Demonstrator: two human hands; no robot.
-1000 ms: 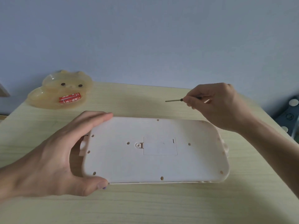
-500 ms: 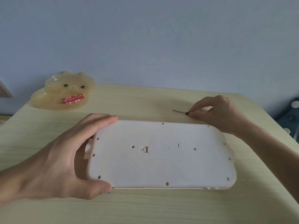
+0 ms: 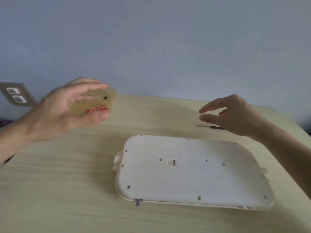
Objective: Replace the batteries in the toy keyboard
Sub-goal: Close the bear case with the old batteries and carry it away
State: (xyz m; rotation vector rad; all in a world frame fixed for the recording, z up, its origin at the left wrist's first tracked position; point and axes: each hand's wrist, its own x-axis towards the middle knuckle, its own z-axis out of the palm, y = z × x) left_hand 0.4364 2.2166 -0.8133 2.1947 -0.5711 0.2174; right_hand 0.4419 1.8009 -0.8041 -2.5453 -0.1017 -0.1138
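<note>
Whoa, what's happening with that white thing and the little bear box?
Someone is getting ready to change a toy's batteries. The toy keyboard lies face down on the table, with its battery cover not yet off. The left hand reaches around a see-through bear box with something red inside; the blur hides whether it grips. The right hand hovers open over a small screwdriver lying on the table.
</note>
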